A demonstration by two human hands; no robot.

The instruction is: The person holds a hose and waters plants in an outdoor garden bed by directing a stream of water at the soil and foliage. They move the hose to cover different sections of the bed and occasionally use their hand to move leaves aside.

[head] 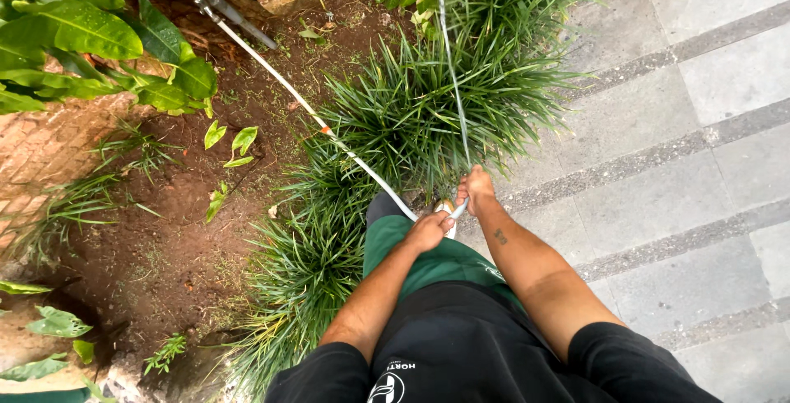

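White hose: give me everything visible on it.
The white hose is thin and looks like flexible plastic. It runs diagonally from a dark fitting near the brick edge at upper left, over bare soil and grass clumps, down to the person's hands. The left hand grips it from above; the right hand holds its end, pinched, and a thin stream of water shoots up and away over the grassy plants. A small orange mark shows midway.

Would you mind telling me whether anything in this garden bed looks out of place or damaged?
Nothing looks damaged. Both hands, left and right, hold a white hose that lies across the soil and over the grass clumps. A thin water stream arcs onto the plants, not the paving.
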